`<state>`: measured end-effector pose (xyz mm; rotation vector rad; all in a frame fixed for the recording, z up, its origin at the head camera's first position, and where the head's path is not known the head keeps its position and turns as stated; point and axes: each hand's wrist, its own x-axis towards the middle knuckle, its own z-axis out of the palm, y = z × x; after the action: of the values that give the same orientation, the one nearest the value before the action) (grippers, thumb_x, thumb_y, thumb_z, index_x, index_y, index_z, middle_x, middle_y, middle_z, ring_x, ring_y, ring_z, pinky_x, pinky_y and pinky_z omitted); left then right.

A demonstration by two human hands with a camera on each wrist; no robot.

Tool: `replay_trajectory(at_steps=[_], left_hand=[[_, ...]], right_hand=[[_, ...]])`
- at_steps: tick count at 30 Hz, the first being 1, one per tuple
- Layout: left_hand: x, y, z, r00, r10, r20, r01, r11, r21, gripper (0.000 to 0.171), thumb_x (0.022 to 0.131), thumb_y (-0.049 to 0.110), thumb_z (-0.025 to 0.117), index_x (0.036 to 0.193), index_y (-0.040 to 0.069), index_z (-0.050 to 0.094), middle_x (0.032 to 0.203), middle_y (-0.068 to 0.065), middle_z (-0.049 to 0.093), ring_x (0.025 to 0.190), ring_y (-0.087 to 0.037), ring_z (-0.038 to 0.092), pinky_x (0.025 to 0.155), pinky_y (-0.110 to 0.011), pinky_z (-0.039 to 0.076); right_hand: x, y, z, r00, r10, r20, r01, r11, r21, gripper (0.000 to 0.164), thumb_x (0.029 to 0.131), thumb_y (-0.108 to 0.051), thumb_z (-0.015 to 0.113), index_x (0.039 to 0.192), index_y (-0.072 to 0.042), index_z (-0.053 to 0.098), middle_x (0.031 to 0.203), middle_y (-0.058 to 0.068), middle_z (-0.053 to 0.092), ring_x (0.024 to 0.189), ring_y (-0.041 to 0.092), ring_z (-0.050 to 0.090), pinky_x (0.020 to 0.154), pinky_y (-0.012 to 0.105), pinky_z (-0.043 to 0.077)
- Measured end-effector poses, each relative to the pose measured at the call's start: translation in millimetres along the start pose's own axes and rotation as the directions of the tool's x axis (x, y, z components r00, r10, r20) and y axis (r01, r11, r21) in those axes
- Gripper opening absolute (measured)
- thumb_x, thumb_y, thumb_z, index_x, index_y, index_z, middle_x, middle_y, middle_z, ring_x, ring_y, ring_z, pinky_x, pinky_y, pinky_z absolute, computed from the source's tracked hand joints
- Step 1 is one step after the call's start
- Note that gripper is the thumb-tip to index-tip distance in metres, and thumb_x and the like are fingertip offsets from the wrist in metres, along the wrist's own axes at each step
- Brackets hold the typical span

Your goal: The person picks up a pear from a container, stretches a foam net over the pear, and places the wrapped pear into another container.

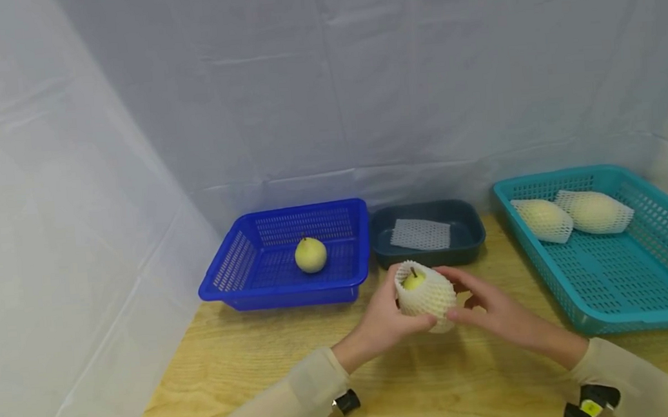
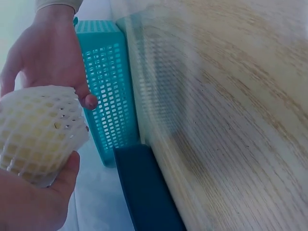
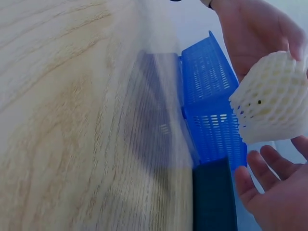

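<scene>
L hand grips the pear in its foam net, held up over the table, nearer than the dark tray. R hand is loosely spread at its R side, not gripping — exact fingertip contact hard to tell. Prob. best: light L hold, R fingertips easing net rim up evenly — mind the stem, don't tear mesh.
</scene>
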<state>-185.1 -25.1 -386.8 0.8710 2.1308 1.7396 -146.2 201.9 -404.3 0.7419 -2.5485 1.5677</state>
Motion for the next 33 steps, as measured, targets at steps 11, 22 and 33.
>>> replay_trajectory(at_steps=[11, 22, 33], left_hand=[[-2.8, -2.4, -1.9, 0.997, 0.055, 0.057, -0.060, 0.994, 0.090, 0.073, 0.078, 0.018, 0.080, 0.143, 0.019, 0.046, 0.131, -0.001, 0.044, 0.116, -0.011, 0.047, 0.098, -0.026, 0.048], [-3.8, -2.0, -0.7, 0.997, 0.060, 0.054, -0.067, 0.988, 0.136, 0.072, 0.085, 0.023, 0.080, 0.147, 0.023, 0.043, 0.138, 0.003, 0.053, 0.118, -0.009, 0.054, 0.100, -0.033, 0.048], [-3.7, -1.1, 4.7, 0.999, -0.019, -0.040, 0.023, 0.995, 0.095, 0.075, 0.082, 0.037, 0.084, 0.143, 0.026, 0.044, 0.128, 0.003, 0.057, 0.105, -0.010, 0.060, 0.088, -0.027, 0.054]], right_hand=[[-2.4, 1.2, 2.5, 0.996, 0.001, 0.093, -0.019, 0.982, 0.189, 0.071, 0.100, -0.009, 0.061, 0.160, -0.009, 0.022, 0.156, 0.024, 0.033, 0.122, 0.002, 0.055, 0.090, 0.029, 0.056], [-3.7, 5.1, 4.2, 0.999, 0.009, 0.041, -0.017, 0.981, 0.191, 0.066, 0.099, -0.009, 0.063, 0.156, -0.016, 0.031, 0.157, 0.017, 0.035, 0.131, -0.005, 0.047, 0.098, 0.020, 0.049], [-3.3, 0.8, 7.8, 0.999, 0.032, -0.004, -0.030, 0.975, 0.219, 0.063, 0.096, -0.009, 0.068, 0.151, -0.013, 0.036, 0.146, 0.017, 0.045, 0.121, 0.005, 0.058, 0.091, 0.030, 0.056]])
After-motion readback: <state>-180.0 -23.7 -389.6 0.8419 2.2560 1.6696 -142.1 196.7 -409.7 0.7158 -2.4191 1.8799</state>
